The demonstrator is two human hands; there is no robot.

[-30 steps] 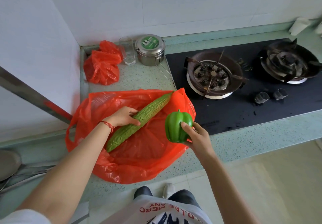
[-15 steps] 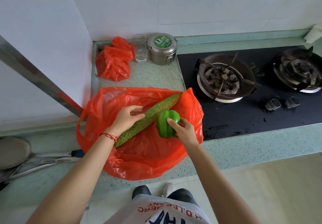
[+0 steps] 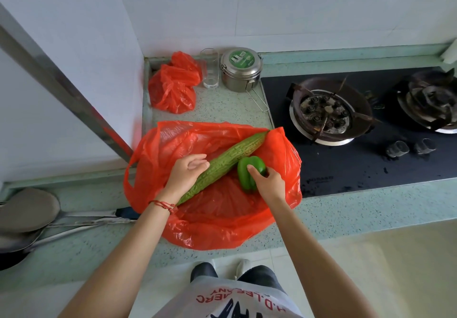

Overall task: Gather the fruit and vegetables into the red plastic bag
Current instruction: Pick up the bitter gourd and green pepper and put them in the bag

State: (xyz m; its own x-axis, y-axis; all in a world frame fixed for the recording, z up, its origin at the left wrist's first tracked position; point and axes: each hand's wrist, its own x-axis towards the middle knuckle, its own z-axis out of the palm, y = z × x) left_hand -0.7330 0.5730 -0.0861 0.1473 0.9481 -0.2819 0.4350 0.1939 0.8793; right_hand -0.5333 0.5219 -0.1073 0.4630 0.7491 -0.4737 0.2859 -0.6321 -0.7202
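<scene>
The red plastic bag (image 3: 222, 218) lies spread open on the speckled countertop (image 3: 346, 213), just left of the black gas stove (image 3: 371, 159). A bitter gourd (image 3: 222, 164) lies diagonally across the bag, its tip reaching the bag's far edge. The left hand (image 3: 184, 175) rests on the gourd with fingers loosely spread. The right hand (image 3: 268, 181) grips a green bell pepper (image 3: 248, 174), which sits in the bag just beside the gourd. A second, bunched red bag (image 3: 173, 87) sits behind, near a steel lunch tin (image 3: 241, 69)
</scene>
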